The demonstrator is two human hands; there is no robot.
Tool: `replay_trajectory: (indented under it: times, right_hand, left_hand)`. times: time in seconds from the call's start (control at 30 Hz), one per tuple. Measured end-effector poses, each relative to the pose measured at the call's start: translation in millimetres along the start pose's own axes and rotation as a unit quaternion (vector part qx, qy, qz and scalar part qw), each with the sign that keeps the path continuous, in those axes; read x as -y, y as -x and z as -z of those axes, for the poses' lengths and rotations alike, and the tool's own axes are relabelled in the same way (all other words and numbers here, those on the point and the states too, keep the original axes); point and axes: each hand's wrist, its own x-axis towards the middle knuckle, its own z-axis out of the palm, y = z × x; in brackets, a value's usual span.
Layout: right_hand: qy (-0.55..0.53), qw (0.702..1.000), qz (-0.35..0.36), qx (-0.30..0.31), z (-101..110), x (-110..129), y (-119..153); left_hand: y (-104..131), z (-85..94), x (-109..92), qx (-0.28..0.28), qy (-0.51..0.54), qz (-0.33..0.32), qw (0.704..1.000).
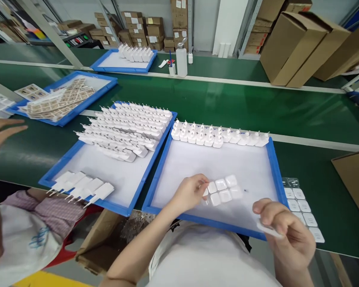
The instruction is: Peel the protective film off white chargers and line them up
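My left hand [191,193] pinches the left end of a clear sheet [223,190] of white square pieces, held over the white blue-rimmed tray [215,163]. At the tray's right front corner my right hand [287,229] grips a small flat white piece [269,230] between thumb and fingers. Along the back of this tray stand rows of small white parts [209,135] with thin tips. Just right of the tray lies a sheet of white labelled squares [302,211], close to my right hand. A tiny dark speck [245,190] shows on the tray.
A second blue-rimmed tray [107,175] on the left holds many white parts. Farther left are a tray of brown-and-white sheets [62,99] and a co-worker's hand [2,133]. Cardboard boxes [299,48] and a bottle [181,59] stand behind the green belt [227,101].
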Motion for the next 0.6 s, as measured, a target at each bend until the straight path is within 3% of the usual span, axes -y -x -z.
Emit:
replay_trajectory:
  times: [0.07,0.17,0.27,0.37,0.47,0.53,0.6]
  right_hand:
    - [0.008,0.994,-0.092,0.06,-11,-5,-6]
    - [0.052,0.958,-0.219,0.176,-32,-22,-11]
    - [0.095,0.939,-0.24,0.225,-42,-41,-5]
    - [0.127,0.938,-0.236,0.22,-38,-55,5]
    - [0.119,0.939,-0.264,0.183,-34,-51,10]
    - [0.076,0.934,-0.32,0.141,-40,-40,9]
    - [0.036,0.919,-0.382,0.093,-49,-28,5]
  left_hand:
    - [3,5.1,1,-0.019,-0.08,-0.018,0.996]
    - [12,8.3,-4,-0.069,-0.194,-0.031,0.978]
    - [31,25.6,-4,-0.138,-0.281,-0.013,0.95]
    - [66,63.7,5,-0.264,-0.346,0.048,0.899]
    - [103,105.5,21,-0.412,-0.385,0.139,0.814]
    - [119,125.5,34,-0.461,-0.39,0.175,0.778]
    - [127,135.7,43,-0.482,-0.38,0.187,0.767]
